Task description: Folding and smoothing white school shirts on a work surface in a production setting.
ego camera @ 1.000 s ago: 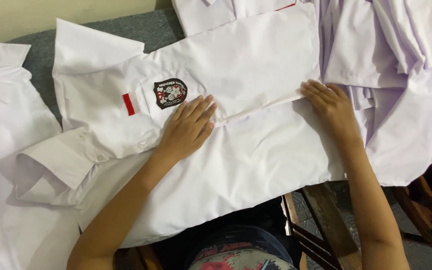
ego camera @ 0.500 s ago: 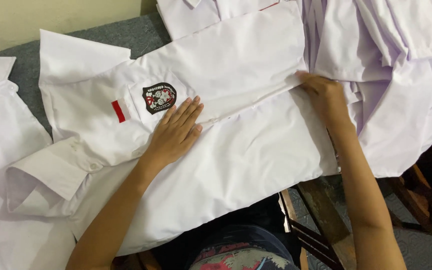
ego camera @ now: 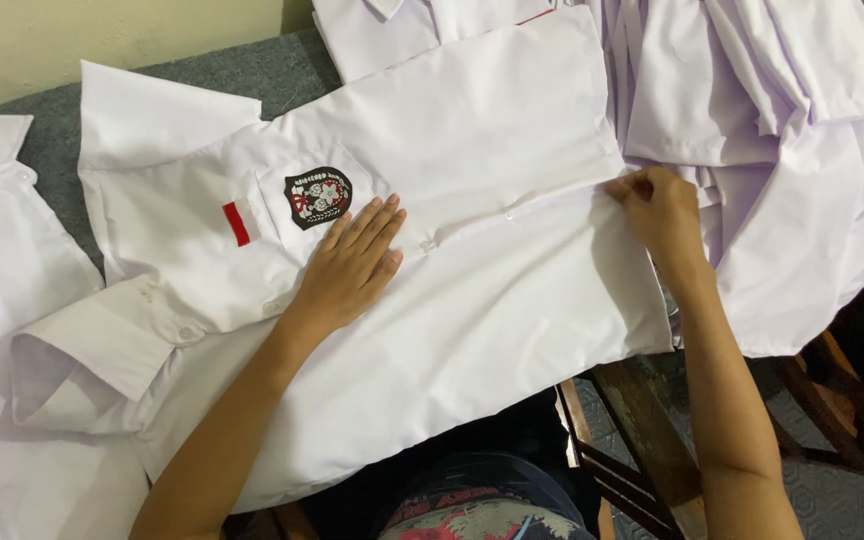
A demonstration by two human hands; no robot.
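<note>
The left hand [ego camera: 352,265] lies flat, fingers spread and together on nothing — palm pressed down on the white shirt [ego camera: 472,300] just right of its chest pocket. The right hand [ego camera: 657,210] has its grip closed, fingertips pinched on the shirt's front edge at the hem end, where the two front panels meet. Between the hands the buttoned front runs in a slightly slanted line. Nearest the person, the shirt's lower panel hangs over the edge of the surface [ego camera: 282,70], a grey covered top, with a dark wooden frame [ego camera: 642,440] showing below it. The shirt lies spread across the surface with its collar to the left; the pocket carries a dark round badge [ego camera: 317,197] and beside it a small red stripe [ego camera: 237,223]. A short sleeve [ego camera: 102,345] with a turned cuff sticks out at lower left. Farther off — a heap of white shirts [ego camera: 792,150] at right, another shirt [ego camera: 2,250] at left, and a pale wall [ego camera: 102,35] behind.
</note>
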